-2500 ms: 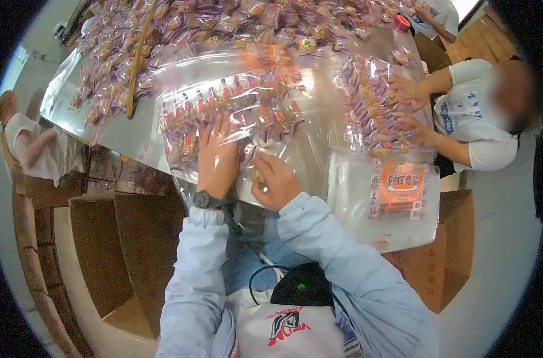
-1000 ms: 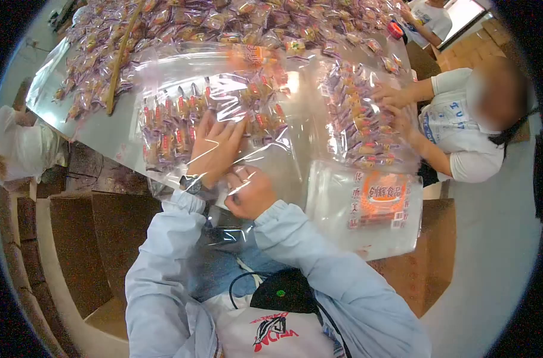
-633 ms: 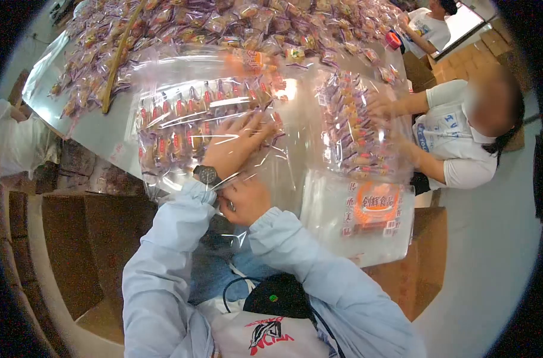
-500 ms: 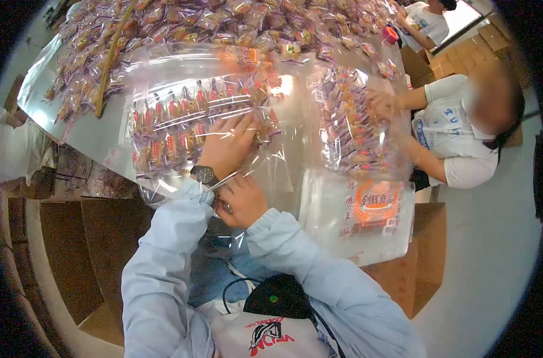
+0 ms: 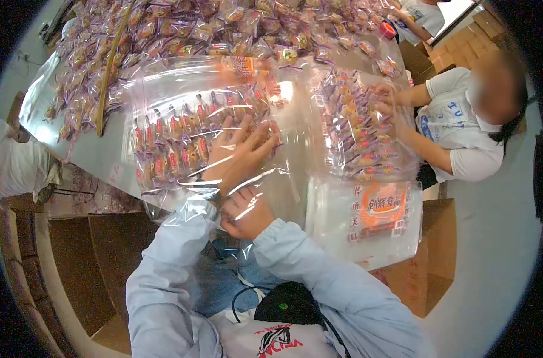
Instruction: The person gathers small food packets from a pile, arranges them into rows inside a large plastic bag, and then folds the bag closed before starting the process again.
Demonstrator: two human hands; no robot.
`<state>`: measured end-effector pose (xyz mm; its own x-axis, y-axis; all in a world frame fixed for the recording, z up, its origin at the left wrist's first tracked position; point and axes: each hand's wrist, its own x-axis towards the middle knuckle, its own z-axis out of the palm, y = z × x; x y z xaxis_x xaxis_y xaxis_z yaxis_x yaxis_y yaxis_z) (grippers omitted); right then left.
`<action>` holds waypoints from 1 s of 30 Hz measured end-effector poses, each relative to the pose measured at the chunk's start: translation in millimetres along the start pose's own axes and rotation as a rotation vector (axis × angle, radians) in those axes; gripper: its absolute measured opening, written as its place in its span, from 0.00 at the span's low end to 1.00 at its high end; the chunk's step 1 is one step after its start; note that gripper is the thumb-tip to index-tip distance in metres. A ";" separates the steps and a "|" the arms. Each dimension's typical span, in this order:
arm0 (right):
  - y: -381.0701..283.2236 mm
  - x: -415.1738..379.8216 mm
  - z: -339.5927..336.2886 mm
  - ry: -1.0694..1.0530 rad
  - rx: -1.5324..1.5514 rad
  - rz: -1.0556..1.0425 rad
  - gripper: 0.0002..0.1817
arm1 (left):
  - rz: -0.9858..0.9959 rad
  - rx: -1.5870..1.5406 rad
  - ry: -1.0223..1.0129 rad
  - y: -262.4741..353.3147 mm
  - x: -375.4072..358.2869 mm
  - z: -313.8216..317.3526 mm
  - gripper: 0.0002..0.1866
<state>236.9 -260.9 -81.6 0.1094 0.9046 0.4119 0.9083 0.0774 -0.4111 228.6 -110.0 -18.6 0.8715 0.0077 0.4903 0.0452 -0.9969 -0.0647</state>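
A large clear plastic bag (image 5: pixel 164 74) lies on the table with rows of small wrapped snack packets (image 5: pixel 182 134) inside. My left hand (image 5: pixel 240 152) is inside the bag, palm down, its spread fingers resting on the right part of the rows. Just below it, at the bag's near opening, my right hand (image 5: pixel 247 213) has its fingers curled on the plastic edge beside my left wrist. The plastic's glare partly veils both hands.
A big heap of loose packets (image 5: pixel 224 27) covers the table's far side, with a wooden strip (image 5: pixel 109 71) across it. At right, a co-worker's hands (image 5: pixel 388 98) touch another filled bag (image 5: pixel 355 125). Flat printed bags (image 5: pixel 367 221) are stacked nearer. Cardboard boxes (image 5: pixel 74 256) stand below the table.
My left hand has shifted right over the packets and its fingers have spread. My right hand has stayed near the bag's opening. The view has shifted slightly.
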 end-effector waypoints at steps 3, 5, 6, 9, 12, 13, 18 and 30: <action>-2.1 -4.7 0.0 -0.023 0.034 0.046 0.23 | -0.020 0.061 0.008 4.8 2.8 10.6 0.20; 2.2 -7.7 8.5 -0.033 0.054 0.059 0.24 | -0.024 0.052 0.063 5.4 3.3 14.7 0.17; 1.7 -7.6 8.4 -0.045 0.033 0.061 0.24 | -0.024 0.056 0.062 4.1 3.4 15.5 0.16; 0.3 -6.3 5.9 -0.075 0.021 0.079 0.26 | -0.019 0.075 0.072 0.9 3.9 22.6 0.17; -1.0 -5.2 -0.8 -0.075 0.073 0.085 0.28 | -0.036 0.091 0.077 3.9 3.6 29.3 0.17; -3.9 -3.6 -4.4 -0.052 0.064 0.068 0.28 | -0.045 0.097 0.083 4.7 3.3 27.6 0.17; 6.1 -9.0 7.6 -0.130 0.009 0.037 0.32 | 0.008 0.018 -0.166 8.9 -12.5 7.0 0.31; -11.8 21.7 -25.0 -0.065 -0.109 0.016 0.33 | -0.452 -0.137 0.077 24.6 -125.5 -63.7 0.24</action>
<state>238.6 -252.6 -47.5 0.1013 0.9308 0.3512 0.9456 0.0196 -0.3246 89.2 -140.6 -26.3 0.7409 0.4418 0.5059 0.3417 -0.8964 0.2825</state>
